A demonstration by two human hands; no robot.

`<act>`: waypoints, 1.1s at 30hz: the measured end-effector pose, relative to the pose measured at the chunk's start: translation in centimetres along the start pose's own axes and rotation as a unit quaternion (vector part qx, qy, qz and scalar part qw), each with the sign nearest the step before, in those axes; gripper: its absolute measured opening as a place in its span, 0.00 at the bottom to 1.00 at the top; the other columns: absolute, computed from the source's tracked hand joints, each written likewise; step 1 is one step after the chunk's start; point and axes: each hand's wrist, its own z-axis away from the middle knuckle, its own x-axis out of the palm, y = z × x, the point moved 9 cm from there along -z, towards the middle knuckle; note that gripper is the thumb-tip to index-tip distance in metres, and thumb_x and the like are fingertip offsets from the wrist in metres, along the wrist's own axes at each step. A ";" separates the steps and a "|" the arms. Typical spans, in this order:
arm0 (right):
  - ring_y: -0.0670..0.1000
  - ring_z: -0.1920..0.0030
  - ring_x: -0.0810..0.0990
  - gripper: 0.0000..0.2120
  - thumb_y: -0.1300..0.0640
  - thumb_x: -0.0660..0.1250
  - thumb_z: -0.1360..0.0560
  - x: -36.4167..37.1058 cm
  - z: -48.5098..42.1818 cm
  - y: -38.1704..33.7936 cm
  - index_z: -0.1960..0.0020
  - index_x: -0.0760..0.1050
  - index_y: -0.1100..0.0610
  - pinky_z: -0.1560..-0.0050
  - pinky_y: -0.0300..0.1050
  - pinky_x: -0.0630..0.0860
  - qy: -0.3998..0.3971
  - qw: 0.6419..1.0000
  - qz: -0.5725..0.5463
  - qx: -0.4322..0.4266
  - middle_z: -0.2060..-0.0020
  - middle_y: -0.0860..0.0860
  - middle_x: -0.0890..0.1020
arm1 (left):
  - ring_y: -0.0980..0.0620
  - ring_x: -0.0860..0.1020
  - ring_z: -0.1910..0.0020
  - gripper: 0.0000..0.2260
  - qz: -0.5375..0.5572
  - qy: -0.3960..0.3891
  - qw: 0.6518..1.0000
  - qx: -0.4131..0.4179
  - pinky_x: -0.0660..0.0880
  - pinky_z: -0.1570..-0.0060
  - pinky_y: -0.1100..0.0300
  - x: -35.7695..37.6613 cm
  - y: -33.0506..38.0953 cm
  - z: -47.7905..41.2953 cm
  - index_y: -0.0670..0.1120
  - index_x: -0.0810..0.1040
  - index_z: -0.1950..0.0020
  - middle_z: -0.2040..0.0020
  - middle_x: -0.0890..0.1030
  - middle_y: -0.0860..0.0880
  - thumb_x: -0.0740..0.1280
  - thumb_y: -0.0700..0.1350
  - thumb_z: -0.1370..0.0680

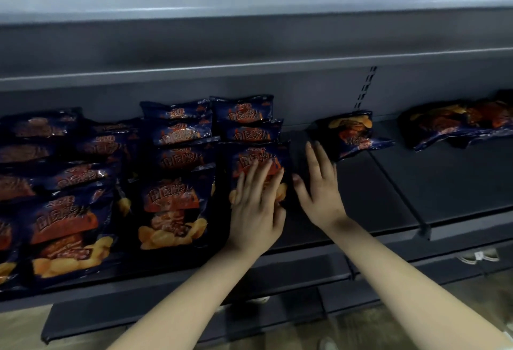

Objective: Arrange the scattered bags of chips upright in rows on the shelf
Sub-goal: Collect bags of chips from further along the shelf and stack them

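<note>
Dark blue chip bags with orange print stand upright in rows across the left half of the grey shelf [374, 197]. My left hand [256, 205] lies flat, fingers spread, against the front of the front bag of the rightmost row [258, 155]. My right hand [319, 186] is open beside that bag's right edge, palm toward it, thumb near the bag; whether it touches is unclear. A loose bag [351, 133] lies tilted at the back, just right of my right hand. More scattered bags [444, 124] lie flat in a heap at the far right.
An upper shelf [249, 69] overhangs the bags closely. A slotted upright [365, 88] runs down the back wall. A thin divider rail [399, 188] crosses the shelf from back to front on the right. A lower shelf edge and the floor show below.
</note>
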 end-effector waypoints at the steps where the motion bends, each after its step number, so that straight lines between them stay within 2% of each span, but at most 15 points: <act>1: 0.56 0.24 0.51 0.30 0.46 0.54 0.21 -1.2 -0.3 0.8 0.23 0.48 0.53 0.27 0.58 0.47 0.012 1.000 0.015 0.003 0.24 0.57 0.53 | 0.45 0.53 0.25 0.28 0.009 0.008 1.000 -0.001 0.49 0.27 0.47 0.0 0.7 -0.6 0.45 0.62 0.27 0.25 0.61 0.43 0.62 0.44 0.27; 3: 0.60 0.25 0.53 0.32 0.51 0.59 0.22 -3.3 -1.2 2.9 0.23 0.50 0.54 0.27 0.62 0.48 0.021 0.998 0.064 0.014 0.24 0.58 0.53 | 0.45 0.54 0.25 0.28 0.032 0.023 0.999 0.000 0.51 0.27 0.46 0.2 2.5 -1.8 0.45 0.62 0.27 0.26 0.62 0.43 0.60 0.43 0.27; 6: 0.63 0.25 0.49 0.36 0.57 0.65 0.26 -5.9 -2.6 6.4 0.23 0.51 0.53 0.27 0.65 0.47 0.008 0.989 0.136 0.058 0.24 0.59 0.51 | 0.46 0.54 0.24 0.27 0.056 0.033 0.998 0.011 0.51 0.26 0.47 1.2 5.7 -3.4 0.45 0.62 0.27 0.26 0.62 0.44 0.59 0.43 0.27; 10: 0.62 0.25 0.44 0.36 0.54 0.65 0.26 -8.2 -3.6 9.5 0.23 0.51 0.51 0.27 0.64 0.44 -0.008 0.984 0.155 0.085 0.23 0.57 0.46 | 0.46 0.55 0.25 0.26 0.057 0.010 0.998 0.018 0.52 0.27 0.45 3.4 8.6 -4.5 0.44 0.63 0.28 0.27 0.64 0.44 0.57 0.44 0.27; 17: 0.63 0.25 0.43 0.35 0.49 0.64 0.27 -8.7 -4.0 11.5 0.24 0.53 0.51 0.28 0.66 0.43 -0.035 0.983 0.169 0.055 0.23 0.56 0.45 | 0.44 0.64 0.28 0.26 0.053 -0.024 0.998 -0.017 0.55 0.28 0.44 6.7 10.0 -5.8 0.43 0.66 0.28 0.28 0.67 0.43 0.62 0.39 0.27; 21: 0.64 0.25 0.43 0.36 0.47 0.65 0.28 -8.8 -4.8 12.3 0.24 0.54 0.49 0.29 0.67 0.44 -0.055 0.984 0.167 0.031 0.23 0.55 0.46 | 0.43 0.62 0.27 0.26 0.040 -0.048 0.997 -0.054 0.57 0.29 0.41 8.7 10.7 -6.9 0.44 0.66 0.28 0.27 0.64 0.43 0.65 0.40 0.26; 28: 0.64 0.25 0.47 0.35 0.52 0.64 0.26 -7.5 -5.9 14.1 0.24 0.50 0.44 0.28 0.66 0.52 -0.137 0.975 0.174 -0.002 0.23 0.50 0.48 | 0.43 0.58 0.26 0.24 0.041 -0.056 0.990 -0.119 0.58 0.29 0.42 11.1 10.8 -7.5 0.48 0.68 0.29 0.25 0.60 0.44 0.65 0.41 0.25; 31: 0.62 0.26 0.54 0.35 0.55 0.63 0.25 -6.4 -5.4 15.0 0.24 0.49 0.42 0.28 0.64 0.53 -0.176 0.964 0.198 -0.008 0.24 0.49 0.55 | 0.45 0.57 0.26 0.24 0.032 -0.056 0.989 -0.133 0.55 0.28 0.44 11.7 10.5 -7.2 0.48 0.67 0.29 0.25 0.60 0.45 0.65 0.42 0.25; 33: 0.61 0.29 0.59 0.36 0.59 0.62 0.25 -6.5 -5.2 15.2 0.24 0.50 0.42 0.31 0.61 0.58 -0.165 0.967 0.195 -0.012 0.26 0.48 0.60 | 0.45 0.57 0.26 0.24 0.026 -0.048 0.988 -0.145 0.52 0.27 0.46 11.8 10.1 -7.1 0.48 0.68 0.29 0.25 0.60 0.45 0.65 0.42 0.25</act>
